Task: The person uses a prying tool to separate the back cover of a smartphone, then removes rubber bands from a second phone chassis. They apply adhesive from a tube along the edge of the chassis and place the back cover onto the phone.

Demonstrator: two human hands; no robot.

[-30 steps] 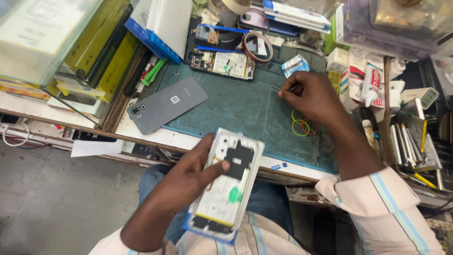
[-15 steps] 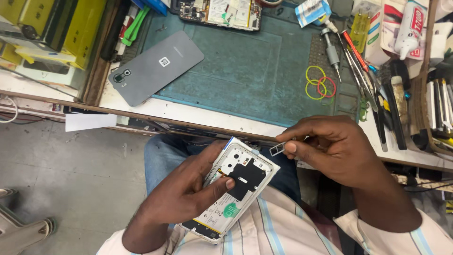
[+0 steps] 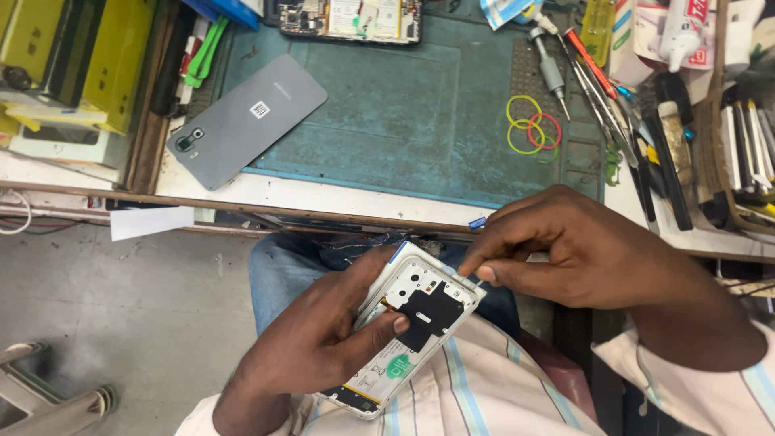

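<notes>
Right hand (image 3: 589, 258) shifted to open phone (image 3: 404, 331) corner — left hand (image 3: 323, 339) unchanged.

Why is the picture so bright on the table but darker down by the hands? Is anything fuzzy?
Head view: light falls evenly on the green mat, and the grey back cover shows a soft sheen; the opened phone, left hand and right hand sit lower, in dimmer light; the picture's edges look slightly soft.

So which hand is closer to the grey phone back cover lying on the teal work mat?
Left. The left hand holds the opened white phone below and slightly right of the grey phone back cover; the right hand is farther right, pinching at the phone's top corner.
</notes>
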